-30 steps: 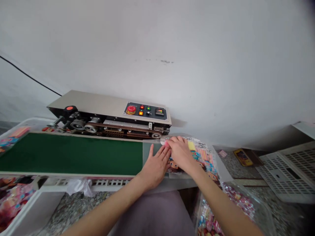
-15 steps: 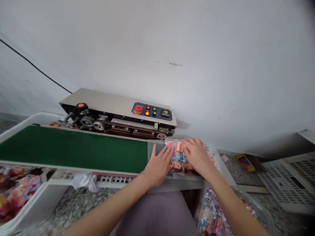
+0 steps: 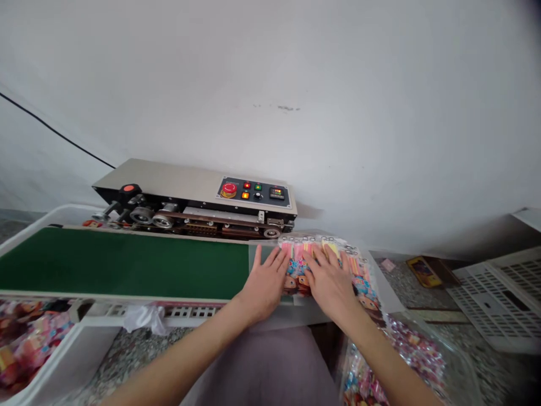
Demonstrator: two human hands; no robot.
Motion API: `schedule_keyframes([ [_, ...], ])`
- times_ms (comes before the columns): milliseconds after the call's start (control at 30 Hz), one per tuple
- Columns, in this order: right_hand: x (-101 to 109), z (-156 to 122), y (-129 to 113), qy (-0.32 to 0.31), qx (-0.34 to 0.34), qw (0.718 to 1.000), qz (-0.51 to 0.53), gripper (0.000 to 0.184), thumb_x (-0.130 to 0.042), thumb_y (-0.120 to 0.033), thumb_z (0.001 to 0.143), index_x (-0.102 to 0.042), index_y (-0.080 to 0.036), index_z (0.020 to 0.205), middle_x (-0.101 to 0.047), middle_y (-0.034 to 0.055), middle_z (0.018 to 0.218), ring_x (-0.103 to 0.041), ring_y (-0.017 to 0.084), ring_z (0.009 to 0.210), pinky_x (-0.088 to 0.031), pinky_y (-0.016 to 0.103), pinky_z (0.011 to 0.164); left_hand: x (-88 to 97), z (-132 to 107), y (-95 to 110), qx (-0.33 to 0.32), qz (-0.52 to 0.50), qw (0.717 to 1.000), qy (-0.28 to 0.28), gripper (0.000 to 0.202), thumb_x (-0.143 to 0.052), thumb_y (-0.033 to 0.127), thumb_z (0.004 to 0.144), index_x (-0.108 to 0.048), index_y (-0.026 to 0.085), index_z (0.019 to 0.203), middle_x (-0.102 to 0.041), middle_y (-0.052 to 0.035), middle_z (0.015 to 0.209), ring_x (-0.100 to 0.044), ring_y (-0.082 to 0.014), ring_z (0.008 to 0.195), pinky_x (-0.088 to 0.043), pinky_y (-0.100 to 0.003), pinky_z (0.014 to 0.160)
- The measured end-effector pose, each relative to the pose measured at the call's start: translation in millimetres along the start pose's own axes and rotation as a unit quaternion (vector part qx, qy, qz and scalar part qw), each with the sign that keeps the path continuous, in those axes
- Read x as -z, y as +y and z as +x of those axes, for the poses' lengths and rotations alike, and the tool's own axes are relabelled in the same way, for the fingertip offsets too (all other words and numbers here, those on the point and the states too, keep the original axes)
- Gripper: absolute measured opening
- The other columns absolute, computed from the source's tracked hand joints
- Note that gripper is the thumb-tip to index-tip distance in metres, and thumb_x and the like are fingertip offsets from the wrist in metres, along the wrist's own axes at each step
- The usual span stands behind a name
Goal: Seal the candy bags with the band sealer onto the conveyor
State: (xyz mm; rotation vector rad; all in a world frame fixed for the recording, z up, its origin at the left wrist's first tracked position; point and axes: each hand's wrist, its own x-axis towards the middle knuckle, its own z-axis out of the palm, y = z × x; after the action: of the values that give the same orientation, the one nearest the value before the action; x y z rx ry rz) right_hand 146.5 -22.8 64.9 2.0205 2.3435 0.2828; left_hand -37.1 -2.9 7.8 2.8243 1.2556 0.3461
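Several clear plastic packets (image 3: 298, 265) printed with cartoon figures lie side by side at the right end of the green conveyor belt (image 3: 139, 265). My left hand (image 3: 266, 282) rests with fingers stretched out at the left edge of the row, its fingertips touching the nearest packet. Flat across the middle packets lies my right hand (image 3: 332, 282), fingers spread. Another packet (image 3: 366, 290) shows to the right of that hand. A thin translucent sheet (image 3: 389, 287) lies beneath the packets. Parts of the packets are hidden under my fingers.
Behind the belt stands a band sealing machine (image 3: 177, 183) with a lit control panel (image 3: 255, 193). A white bin (image 3: 63, 361) with colourful packets is at lower left. A clear bag (image 3: 418, 349) of packets sits at lower right, near a white crate (image 3: 494, 299).
My right hand has moved slightly left and its fingers have spread over the packets, uncovering more of the row on the right. My left hand stays at the row's left edge.
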Motion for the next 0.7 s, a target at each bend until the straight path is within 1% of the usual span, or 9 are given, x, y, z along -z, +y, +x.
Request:
schedule_keyframes([
  [67,-1.7,-1.9,0.6,-0.001,0.001,1.000,0.002,0.043,-0.043,-0.024,0.098,-0.058,-0.027,0.139,-0.051,0.0066,0.151,-0.039,0.035,0.141,-0.020,0.062,0.115,-0.8,2.6,3.2,-0.008,-0.004,1.000,0.003,0.056,-0.027,0.025,0.103,-0.026,0.011,0.157,-0.024,-0.0133,0.165,-0.017,-0.0274,0.154,-0.009,-0.069,0.119],
  [133,-2.9,-2.4,1.1,-0.010,0.004,1.000,0.001,0.044,-0.041,-0.024,0.099,-0.057,-0.027,0.140,-0.050,0.0061,0.152,-0.038,0.036,0.141,-0.018,0.063,0.115,-3.4,3.6,4.5,-0.009,-0.007,1.000,0.008,0.055,-0.025,0.026,0.104,-0.025,0.013,0.157,-0.023,-0.0117,0.165,-0.016,-0.0258,0.154,-0.009,-0.068,0.119],
  [300,-4.0,2.9,-6.1,-0.022,0.024,0.999,0.008,0.046,-0.038,-0.023,0.100,-0.055,-0.026,0.142,-0.048,0.0030,0.154,-0.034,0.037,0.144,-0.014,0.064,0.117,-6.1,-5.9,-6.6,0.023,-0.011,0.999,0.019,0.053,-0.023,0.032,0.106,-0.030,0.015,0.156,-0.025,-0.0100,0.165,-0.021,-0.0263,0.153,-0.008,-0.068,0.120],
  [367,-4.1,6.7,-15.0,-0.020,0.039,0.999,0.016,0.046,-0.038,-0.022,0.100,-0.054,-0.026,0.143,-0.048,0.0028,0.154,-0.035,0.038,0.143,-0.014,0.063,0.117,-0.3,-11.9,-14.4,0.041,-0.011,0.999,0.008,0.053,-0.026,0.030,0.105,-0.033,0.015,0.155,-0.026,-0.0106,0.164,-0.024,-0.0279,0.152,-0.009,-0.069,0.119],
  [433,-2.8,10.2,-24.3,-0.018,0.055,0.998,0.026,0.046,-0.038,-0.022,0.100,-0.054,-0.026,0.143,-0.048,0.0031,0.154,-0.037,0.037,0.143,-0.014,0.062,0.118,9.9,-15.9,-20.5,0.070,-0.004,0.998,-0.008,0.052,-0.031,0.026,0.102,-0.040,0.014,0.152,-0.031,-0.0130,0.162,-0.028,-0.0312,0.150,-0.011,-0.071,0.118],
  [533,2.4,13.2,-29.1,-0.007,0.058,0.998,0.030,0.045,-0.039,-0.022,0.100,-0.054,-0.025,0.142,-0.050,0.0042,0.152,-0.039,0.036,0.142,-0.015,0.061,0.118,27.2,-13.0,-21.8,0.112,0.007,0.994,-0.016,0.050,-0.040,0.024,0.097,-0.050,0.013,0.145,-0.039,-0.0162,0.157,-0.031,-0.0369,0.148,-0.010,-0.073,0.117],
  [567,4.7,13.3,-27.0,0.000,0.051,0.998,0.023,0.045,-0.038,-0.022,0.100,-0.055,-0.024,0.142,-0.050,0.0050,0.152,-0.038,0.036,0.142,-0.014,0.061,0.118,31.3,-9.4,-20.2,0.108,0.003,0.994,-0.017,0.051,-0.042,0.024,0.096,-0.050,0.013,0.145,-0.040,-0.0163,0.157,-0.032,-0.0374,0.147,-0.009,-0.072,0.117],
  [600,7.0,13.0,-23.2,0.007,0.042,0.999,0.011,0.045,-0.037,-0.022,0.100,-0.056,-0.022,0.141,-0.051,0.0060,0.152,-0.038,0.036,0.143,-0.014,0.061,0.118,33.5,-5.0,-18.1,0.086,-0.005,0.996,-0.016,0.052,-0.043,0.024,0.095,-0.048,0.013,0.146,-0.039,-0.0158,0.158,-0.032,-0.0364,0.148,-0.008,-0.071,0.118],
  [700,10.4,10.0,-6.7,0.013,0.023,0.999,-0.028,0.042,-0.038,-0.021,0.100,-0.062,-0.020,0.135,-0.051,0.0084,0.151,-0.037,0.037,0.143,-0.013,0.063,0.118,28.5,8.4,-12.0,-0.021,-0.039,0.999,-0.007,0.055,-0.041,0.025,0.098,-0.038,0.015,0.152,-0.037,-0.0127,0.160,-0.029,-0.0292,0.150,-0.010,-0.065,0.121],
])
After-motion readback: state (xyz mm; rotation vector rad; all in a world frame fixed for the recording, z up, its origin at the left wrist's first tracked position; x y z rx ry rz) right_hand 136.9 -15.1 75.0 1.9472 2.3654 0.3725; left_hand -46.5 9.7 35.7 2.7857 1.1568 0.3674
